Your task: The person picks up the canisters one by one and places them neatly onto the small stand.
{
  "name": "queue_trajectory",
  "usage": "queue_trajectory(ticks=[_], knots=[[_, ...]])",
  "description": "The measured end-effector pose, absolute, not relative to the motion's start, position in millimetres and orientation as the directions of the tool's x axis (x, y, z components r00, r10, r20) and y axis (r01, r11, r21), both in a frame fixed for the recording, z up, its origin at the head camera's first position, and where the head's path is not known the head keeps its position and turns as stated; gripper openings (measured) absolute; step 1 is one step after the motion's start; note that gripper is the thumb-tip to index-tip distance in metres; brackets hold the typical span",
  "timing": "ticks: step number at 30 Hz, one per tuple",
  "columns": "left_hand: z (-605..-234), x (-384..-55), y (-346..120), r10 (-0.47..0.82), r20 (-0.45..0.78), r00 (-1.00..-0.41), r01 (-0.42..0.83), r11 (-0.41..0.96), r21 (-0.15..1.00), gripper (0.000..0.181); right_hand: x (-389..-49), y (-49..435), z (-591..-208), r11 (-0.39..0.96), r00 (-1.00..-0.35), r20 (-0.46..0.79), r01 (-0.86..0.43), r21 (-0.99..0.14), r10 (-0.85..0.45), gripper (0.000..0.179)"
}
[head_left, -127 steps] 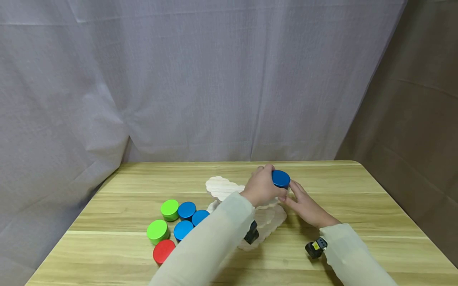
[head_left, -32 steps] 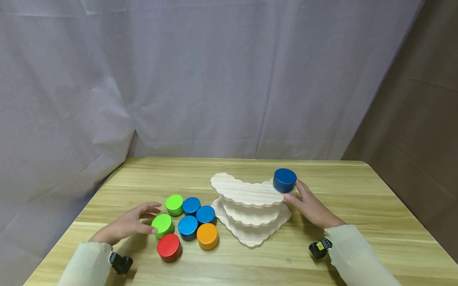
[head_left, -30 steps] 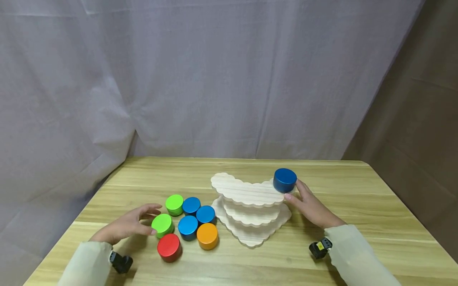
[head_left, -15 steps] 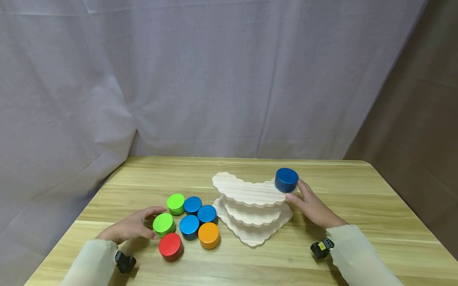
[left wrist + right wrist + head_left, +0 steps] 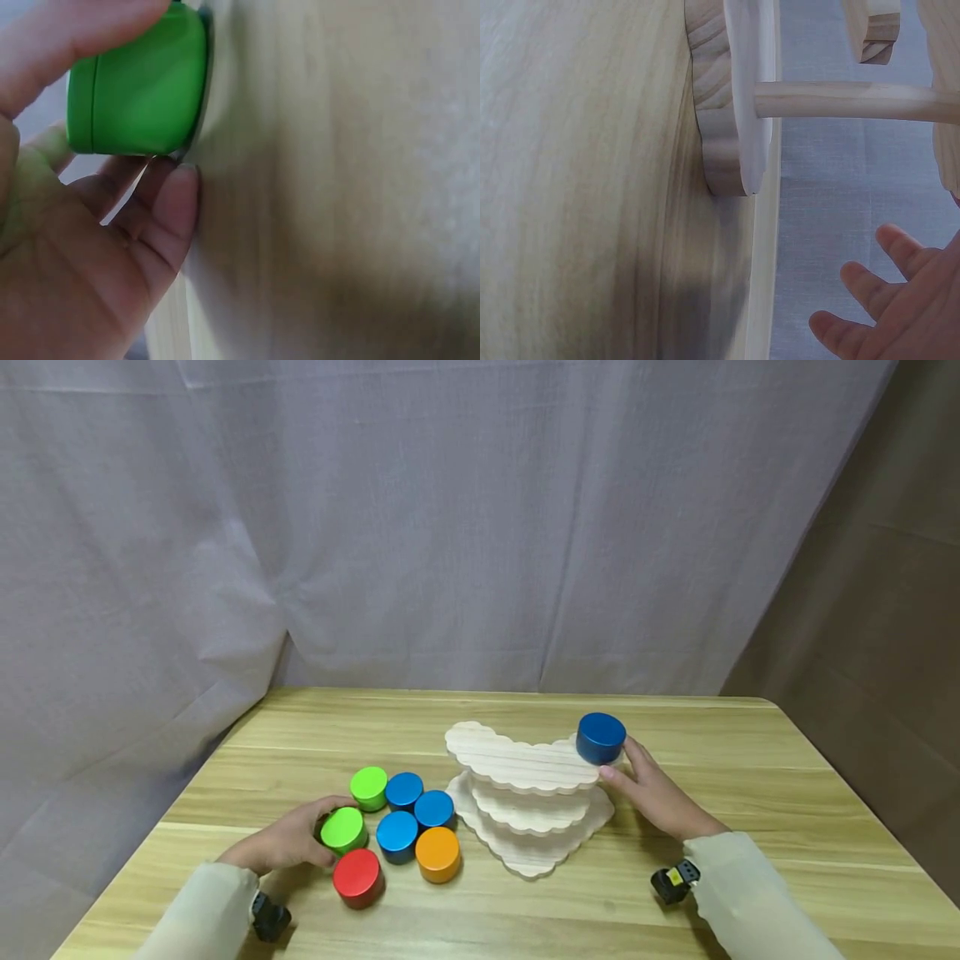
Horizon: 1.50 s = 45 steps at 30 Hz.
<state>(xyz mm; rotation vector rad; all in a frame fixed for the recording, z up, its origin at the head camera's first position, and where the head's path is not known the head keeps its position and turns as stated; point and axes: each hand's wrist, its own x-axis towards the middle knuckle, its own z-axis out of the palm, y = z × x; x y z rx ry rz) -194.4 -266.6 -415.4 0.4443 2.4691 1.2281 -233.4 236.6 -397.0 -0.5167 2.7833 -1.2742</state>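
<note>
My left hand [image 5: 288, 841] is around the near green tin [image 5: 343, 831] at the left, thumb at its front and fingers behind. In the left wrist view, the thumb and fingers lie on opposite sides of this round green tin [image 5: 142, 105], whose base is at the tabletop. A blue tin [image 5: 601, 740] sits on the right end of the top tier of a scalloped wooden stand [image 5: 517, 763]. Beside that tin, my right hand [image 5: 662, 797] touches the tier's end with thumb and forefinger. Its other fingers [image 5: 870, 291] are spread apart in the right wrist view, touching nothing.
Close to the left hand stand a red tin [image 5: 357, 878], a second green tin [image 5: 369, 788], an orange tin [image 5: 438, 854] and three blue tins [image 5: 397, 836]. A wooden dowel [image 5: 840, 100] rises between the stand's tiers. Grey cloth [image 5: 420, 527] hangs behind the table.
My left hand has left the blue tin on the stand and moved left to the green tins. Over the last second its fingers have closed around the near one. The right hand stays put.
</note>
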Motion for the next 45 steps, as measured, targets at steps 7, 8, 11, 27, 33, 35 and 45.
queue_trajectory(ticks=[7, 8, 11, 27, 33, 35, 45], knots=[[-415.4, -195.2, -262.7, 0.437, -0.154, -0.886, 0.127, 0.549, 0.826, 0.072, -233.4, 235.8, -396.8, 0.601, -0.941, 0.110, -0.291, -0.744, -0.320, 0.078], [-415.6, -195.2, -262.3, 0.434, -0.153, -0.888, 0.126, 0.550, 0.825, 0.070, -233.5, 235.8, -396.9, 0.600, -0.941, 0.111, -0.292, -0.745, -0.321, 0.078], [-416.7, -195.1, -261.7, 0.418, -0.157, -0.895, 0.115, 0.556, 0.823, 0.066, -233.7, 235.9, -397.7, 0.598, -0.940, 0.115, -0.295, -0.745, -0.321, 0.078], [-409.8, -192.0, -270.8, 0.315, -0.021, -0.949, 0.168, 0.559, 0.812, 0.062, -233.2, 237.1, -397.7, 0.600, -0.940, 0.121, -0.299, -0.742, -0.319, 0.077], [-401.8, -190.4, -269.3, 0.294, 0.084, -0.952, 0.236, 0.533, 0.813, 0.061, -233.3, 237.4, -397.7, 0.612, -0.943, 0.110, -0.290, -0.736, -0.314, 0.078], [-398.5, -189.4, -267.6, 0.284, 0.120, -0.951, 0.260, 0.528, 0.808, 0.061, -233.0, 237.2, -397.7, 0.614, -0.944, 0.111, -0.288, -0.735, -0.310, 0.078], [-383.5, -189.6, -255.2, 0.205, 0.198, -0.958, 0.280, 0.539, 0.795, 0.063, -232.1, 235.6, -395.9, 0.613, -0.943, 0.123, -0.296, -0.733, -0.308, 0.078]])
